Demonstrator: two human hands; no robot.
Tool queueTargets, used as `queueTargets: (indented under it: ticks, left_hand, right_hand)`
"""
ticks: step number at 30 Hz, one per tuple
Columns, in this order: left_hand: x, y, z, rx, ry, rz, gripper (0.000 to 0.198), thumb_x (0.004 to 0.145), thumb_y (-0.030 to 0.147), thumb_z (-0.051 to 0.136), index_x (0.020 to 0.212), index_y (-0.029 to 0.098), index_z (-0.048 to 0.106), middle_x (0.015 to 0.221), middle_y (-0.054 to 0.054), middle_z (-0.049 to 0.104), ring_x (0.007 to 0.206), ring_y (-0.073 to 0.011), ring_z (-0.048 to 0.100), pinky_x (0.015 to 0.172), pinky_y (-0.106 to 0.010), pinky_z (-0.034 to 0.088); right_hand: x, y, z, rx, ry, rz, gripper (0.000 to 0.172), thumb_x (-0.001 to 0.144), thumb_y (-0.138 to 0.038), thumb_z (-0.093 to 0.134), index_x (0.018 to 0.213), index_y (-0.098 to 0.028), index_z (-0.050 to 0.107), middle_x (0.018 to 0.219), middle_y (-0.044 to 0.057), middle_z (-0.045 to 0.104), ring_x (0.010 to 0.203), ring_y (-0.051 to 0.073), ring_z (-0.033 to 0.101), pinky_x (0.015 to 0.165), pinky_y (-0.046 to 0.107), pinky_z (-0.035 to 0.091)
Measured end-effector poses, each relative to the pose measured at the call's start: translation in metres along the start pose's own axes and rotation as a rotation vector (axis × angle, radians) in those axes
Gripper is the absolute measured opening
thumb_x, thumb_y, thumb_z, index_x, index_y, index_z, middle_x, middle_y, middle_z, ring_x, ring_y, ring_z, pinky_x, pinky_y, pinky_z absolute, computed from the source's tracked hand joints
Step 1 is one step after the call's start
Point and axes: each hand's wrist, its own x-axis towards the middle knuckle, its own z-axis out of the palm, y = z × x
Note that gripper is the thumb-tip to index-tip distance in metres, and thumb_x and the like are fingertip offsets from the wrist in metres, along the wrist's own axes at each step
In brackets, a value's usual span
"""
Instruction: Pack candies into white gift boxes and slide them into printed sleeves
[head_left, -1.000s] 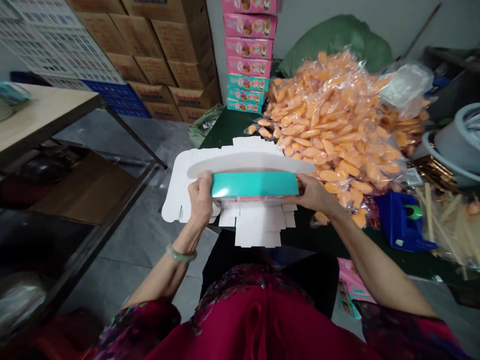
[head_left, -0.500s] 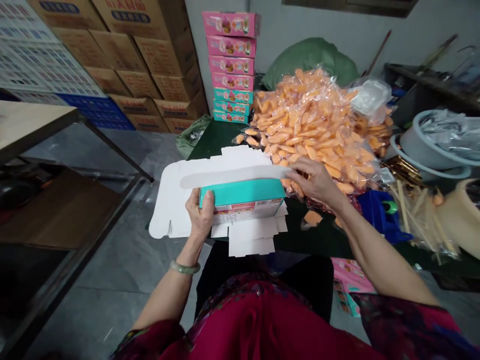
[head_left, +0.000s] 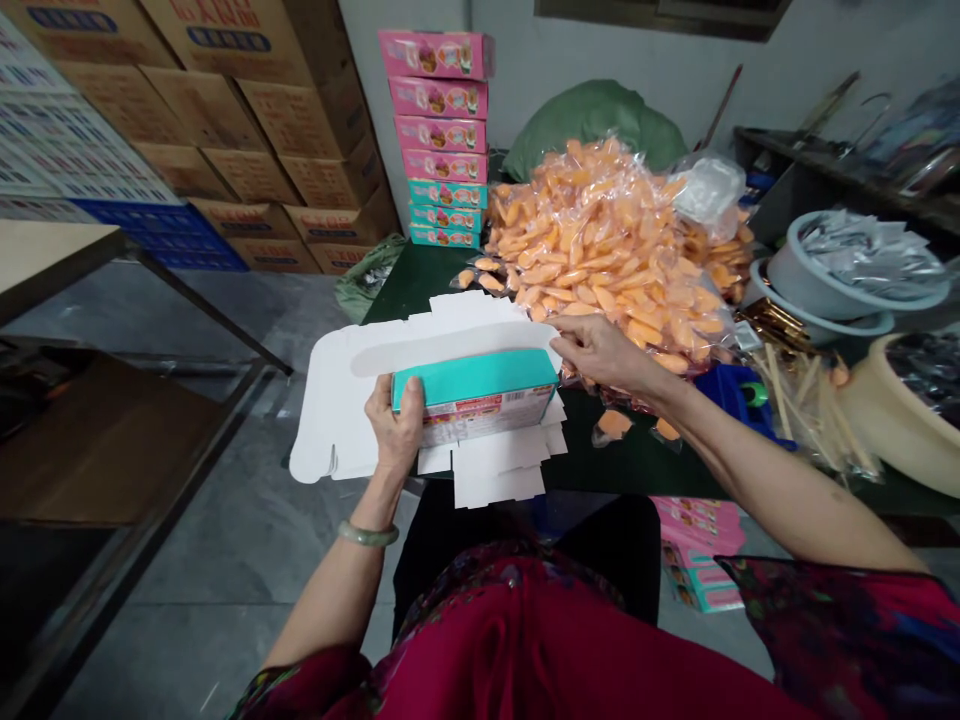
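Observation:
My left hand grips the left end of a long teal cardboard box, its thumb pressed on the teal top and its fingers behind. Printed text and a barcode show on the box's near side. The box rests on flat white die-cut cardboard, whose tabs stick out in front and behind. A long greyish strip runs along the cardboard behind the box. At the box's far right corner, my right hand pinches the edge of the card; its fingertips are partly hidden.
Behind my right hand lies a heap of orange pieces in clear bags. Pink and teal boxes stand stacked at the back. Grey basins, a blue holder and a cream tub line the right side. A metal-legged table is at left.
The view has shifted slightly, moving the background left. My right hand has come in closer to the box's right end. My left hand keeps its grip.

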Motion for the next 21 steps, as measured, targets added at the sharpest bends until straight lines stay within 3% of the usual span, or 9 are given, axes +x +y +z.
queueTargets:
  ticks: [4,8,11,13,15,19,21]
  left_hand:
    - [0.000,-0.001,0.001,-0.011,0.006,-0.012,0.040,0.085,0.056,0.056,0.069,0.022,0.046,0.061,0.003,0.041,0.063,-0.0143,0.043,0.060,-0.028,0.039]
    - [-0.005,-0.005,0.005,-0.131,0.036,-0.021,0.053,0.081,0.068,0.061,0.099,0.018,0.059,0.085,-0.004,0.060,0.082,-0.0198,0.059,0.075,-0.032,0.050]
    - [-0.005,-0.010,0.005,-0.254,0.018,-0.069,0.074,0.077,0.079,0.061,0.119,0.017,0.058,0.091,-0.007,0.063,0.081,-0.0199,0.062,0.070,-0.031,0.052]
    - [0.004,-0.013,-0.002,-0.322,-0.031,-0.112,0.079,0.079,0.084,0.053,0.123,0.019,0.058,0.085,-0.006,0.063,0.072,-0.0180,0.061,0.064,-0.031,0.051]
    - [0.021,-0.012,-0.017,-0.318,-0.113,-0.092,0.068,0.083,0.081,0.051,0.112,0.020,0.064,0.082,-0.006,0.063,0.069,-0.0170,0.060,0.061,-0.030,0.051]
    - [0.066,0.014,-0.054,0.002,-0.359,0.199,0.039,0.084,0.055,0.066,0.067,0.020,0.066,0.068,-0.005,0.060,0.065,-0.0161,0.056,0.061,-0.030,0.047]
    - [0.083,0.035,-0.063,0.146,-0.514,0.248,0.029,0.084,0.043,0.063,0.069,0.019,0.069,0.058,-0.002,0.055,0.056,-0.0137,0.049,0.055,-0.028,0.041]
  right_hand:
    - [-0.016,0.013,0.020,-0.045,0.105,-0.024,0.020,0.091,-0.023,0.047,0.089,-0.018,0.067,0.065,-0.002,0.054,0.059,0.013,0.049,0.059,0.027,0.039]
    - [-0.031,0.037,0.045,-0.118,0.334,-0.163,0.027,0.095,-0.032,0.048,0.113,-0.021,0.066,0.093,0.007,0.068,0.087,0.022,0.064,0.081,0.038,0.052]
    - [-0.033,0.056,0.065,-0.099,0.436,-0.295,0.031,0.094,-0.043,0.054,0.117,-0.023,0.060,0.123,0.015,0.064,0.120,0.029,0.060,0.102,0.050,0.049]
    - [-0.030,0.067,0.079,-0.006,0.465,-0.327,0.033,0.095,-0.047,0.053,0.119,-0.024,0.055,0.128,0.016,0.063,0.125,0.029,0.059,0.106,0.053,0.047]
    - [-0.026,0.076,0.090,0.090,0.507,-0.343,0.031,0.097,-0.046,0.052,0.119,-0.024,0.052,0.126,0.016,0.064,0.124,0.028,0.060,0.106,0.053,0.049]
    - [-0.024,0.085,0.100,0.148,0.567,-0.377,0.028,0.096,-0.039,0.055,0.121,-0.025,0.051,0.126,0.016,0.064,0.125,0.029,0.061,0.105,0.054,0.050]
    - [-0.024,0.087,0.101,0.124,0.588,-0.381,0.030,0.095,-0.038,0.058,0.121,-0.025,0.052,0.125,0.015,0.064,0.123,0.030,0.062,0.105,0.056,0.049]
